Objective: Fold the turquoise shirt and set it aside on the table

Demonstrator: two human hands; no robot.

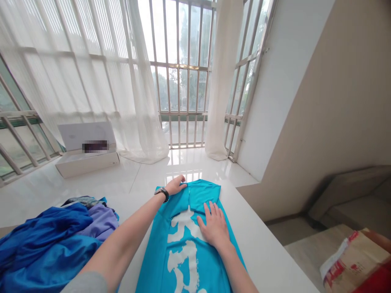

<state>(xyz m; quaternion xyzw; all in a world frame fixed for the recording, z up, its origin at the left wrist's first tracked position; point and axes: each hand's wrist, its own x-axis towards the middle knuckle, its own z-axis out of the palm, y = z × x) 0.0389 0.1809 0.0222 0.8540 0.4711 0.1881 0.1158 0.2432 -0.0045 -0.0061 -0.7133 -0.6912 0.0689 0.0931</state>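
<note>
A turquoise shirt (180, 203) with large white lettering lies on the white surface, its sides folded inward. At its far edge, left of the middle, is my left hand (176, 185), with a dark watch on the wrist. Its fingers are bent over the cloth, and whether they pinch it is too small to tell. My right hand (214, 224) rests flat on the shirt's right half, fingers spread, just below a folded turquoise flap (206, 194).
Blue and purple clothes (51, 240) are heaped at the left. A white box (88, 163) stands at the back left by the curtains (143, 134). The white ledge (269, 260) drops off at the right, where a paper bag (357, 260) sits lower down.
</note>
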